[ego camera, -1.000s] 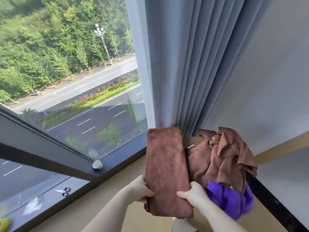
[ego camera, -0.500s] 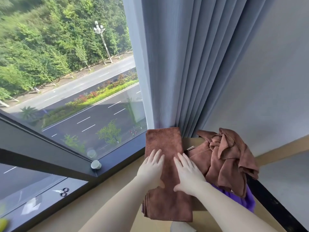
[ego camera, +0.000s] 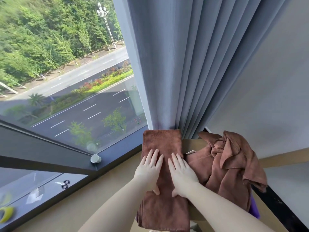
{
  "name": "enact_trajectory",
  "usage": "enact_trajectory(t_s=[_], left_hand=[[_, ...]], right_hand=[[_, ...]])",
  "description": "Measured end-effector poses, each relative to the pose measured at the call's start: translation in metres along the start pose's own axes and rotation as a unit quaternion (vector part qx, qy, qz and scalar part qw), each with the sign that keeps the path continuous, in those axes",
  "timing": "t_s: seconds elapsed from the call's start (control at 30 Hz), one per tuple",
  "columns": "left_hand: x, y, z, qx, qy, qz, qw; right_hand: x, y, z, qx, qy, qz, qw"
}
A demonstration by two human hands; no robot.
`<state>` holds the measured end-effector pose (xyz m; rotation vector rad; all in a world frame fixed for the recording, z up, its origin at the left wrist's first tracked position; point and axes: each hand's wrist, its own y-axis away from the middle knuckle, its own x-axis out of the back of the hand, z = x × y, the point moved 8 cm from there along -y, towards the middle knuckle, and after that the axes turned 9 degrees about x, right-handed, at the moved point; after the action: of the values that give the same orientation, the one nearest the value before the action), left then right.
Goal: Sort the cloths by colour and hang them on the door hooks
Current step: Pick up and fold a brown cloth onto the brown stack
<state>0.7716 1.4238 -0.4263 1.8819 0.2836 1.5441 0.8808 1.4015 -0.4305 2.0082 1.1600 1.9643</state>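
Observation:
A folded brown cloth (ego camera: pixel 162 141) lies lengthwise on a small wooden surface (ego camera: pixel 192 144) below the curtain, its near end hanging over the edge. My left hand (ego camera: pixel 149 169) and my right hand (ego camera: pixel 181 173) press flat on its middle, side by side, fingers straight. To the right sits a crumpled heap of brown cloths (ego camera: pixel 230 163). A purple cloth (ego camera: pixel 254 210) peeks out from under that heap at the lower right. No door hooks are in view.
A grey curtain (ego camera: pixel 184 64) hangs just behind the cloths. A large window (ego camera: pixel 66 72) with a dark frame (ego camera: pixel 50 158) and a round knob (ego camera: pixel 95 158) is on the left. Scissors (ego camera: pixel 64 184) and a yellow-green object (ego camera: pixel 5 214) lie on the sill. A grey wall is at the right.
My hands let go of the folded cloth's near end and moved up onto it, now lying flat with fingers spread. The purple cloth shows less under the brown heap.

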Motion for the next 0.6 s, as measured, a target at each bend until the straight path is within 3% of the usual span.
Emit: enact_trajectory(t_s=[0.3, 0.4, 0.6], left_hand=[[0.019, -0.002, 0.004, 0.008, -0.012, -0.041, 0.999], [0.046, -0.005, 0.01, -0.018, -0.013, -0.03, 0.999], [0.101, -0.013, 0.036, -0.063, 0.049, 0.024, 0.997]], right_hand=[[0.019, 0.009, 0.004, 0.011, -0.074, 0.011, 0.997], [0.045, 0.03, 0.02, -0.011, -0.126, 0.064, 0.99], [0.088, 0.092, 0.073, -0.079, -0.114, 0.174, 0.975]])
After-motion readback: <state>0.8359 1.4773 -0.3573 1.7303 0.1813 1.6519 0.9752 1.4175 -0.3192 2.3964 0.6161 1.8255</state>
